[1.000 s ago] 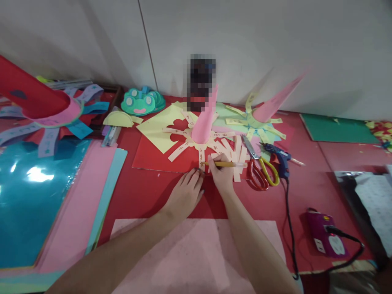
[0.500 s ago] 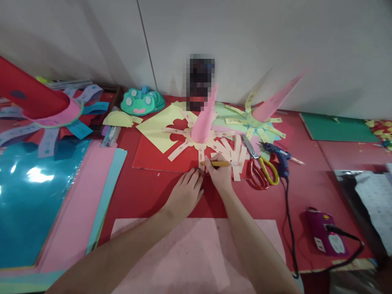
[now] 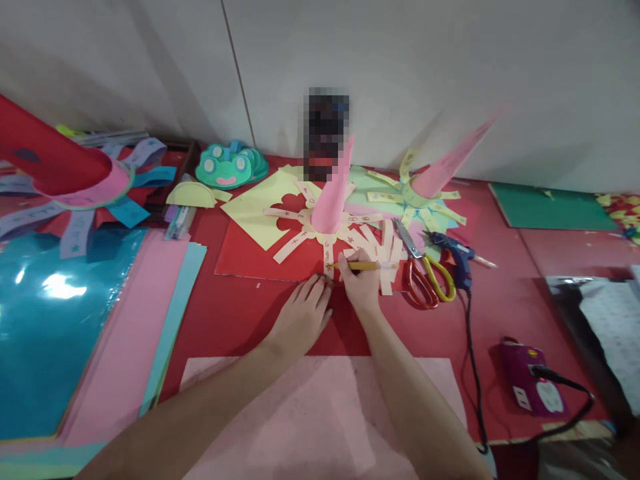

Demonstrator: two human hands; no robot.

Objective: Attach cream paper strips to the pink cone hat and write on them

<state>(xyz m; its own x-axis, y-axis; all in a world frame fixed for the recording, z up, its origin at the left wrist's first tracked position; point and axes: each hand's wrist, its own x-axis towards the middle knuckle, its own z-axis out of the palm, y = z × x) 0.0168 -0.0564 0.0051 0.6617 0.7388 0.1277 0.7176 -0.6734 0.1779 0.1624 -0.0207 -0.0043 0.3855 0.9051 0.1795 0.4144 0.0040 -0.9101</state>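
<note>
A pink paper cone (image 3: 332, 200) stands on a cream scalloped base with several lettered strips spreading out. My right hand (image 3: 361, 283) grips a yellow pen (image 3: 363, 266), its tip at a small star on the front strip (image 3: 328, 253). Flat beside it, my left hand (image 3: 303, 310) has its fingers spread, the fingertips at the lower end of that strip. Under the cone lie a red sheet (image 3: 243, 257) and a yellow sheet (image 3: 255, 213). Loose cream strips (image 3: 387, 277) are piled to the right of the pen.
Scissors (image 3: 423, 267), a blue glue gun (image 3: 457, 260) and a purple power adapter (image 3: 533, 380) with a cord lie right. A second pink cone (image 3: 453, 160) stands behind. Green frog cutouts (image 3: 227, 167), a red cone (image 3: 55, 153) and coloured sheets (image 3: 120, 347) are left.
My right hand and the pen have shifted slightly to the right, and the star on the front strip shows more clearly. My left hand stays in place.
</note>
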